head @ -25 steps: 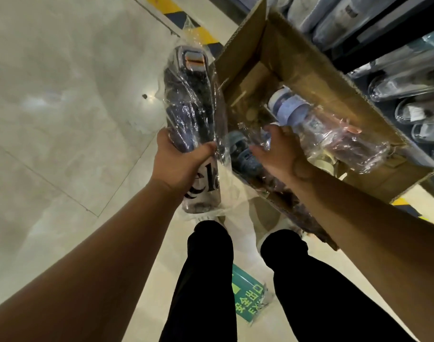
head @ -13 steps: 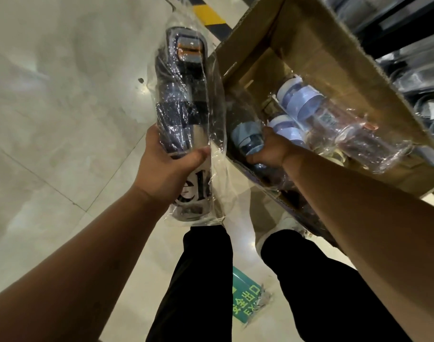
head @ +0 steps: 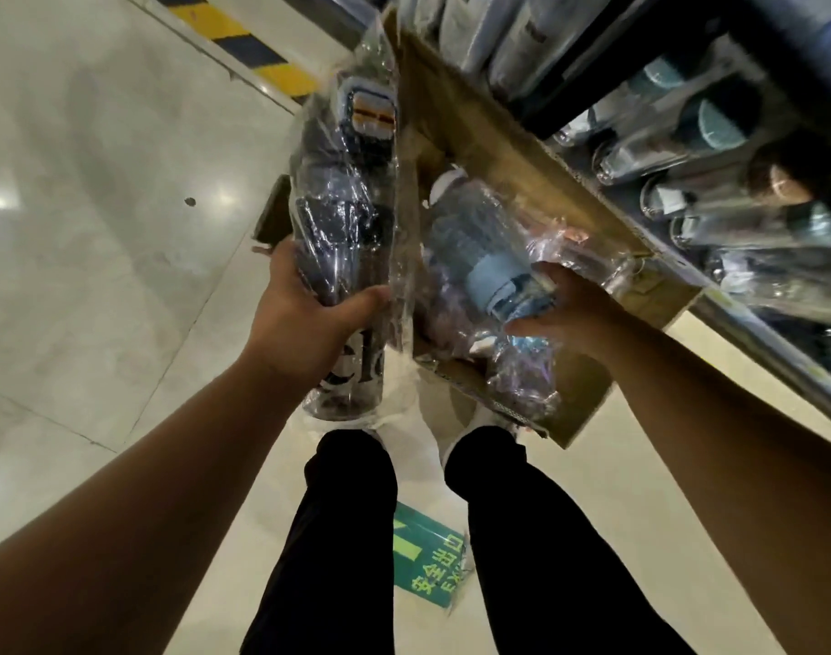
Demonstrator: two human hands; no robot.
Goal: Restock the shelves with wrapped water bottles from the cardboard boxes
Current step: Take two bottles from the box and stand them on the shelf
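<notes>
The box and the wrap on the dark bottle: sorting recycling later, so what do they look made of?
Box: brown corrugated cardboard, matte; fluting shows at a cut edge. Wrap on the dark bottle, held by the left hand: thin clear plastic film, glossy, crinkled, apparently.

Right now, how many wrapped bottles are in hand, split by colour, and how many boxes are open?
Dark wrapped bottle, in the left hand: 1
Light blue wrapped bottle, in the right hand: 1
Open cardboard box: 1
Total: 3
More bottles may lie in the box; the wrap hides them.
</notes>
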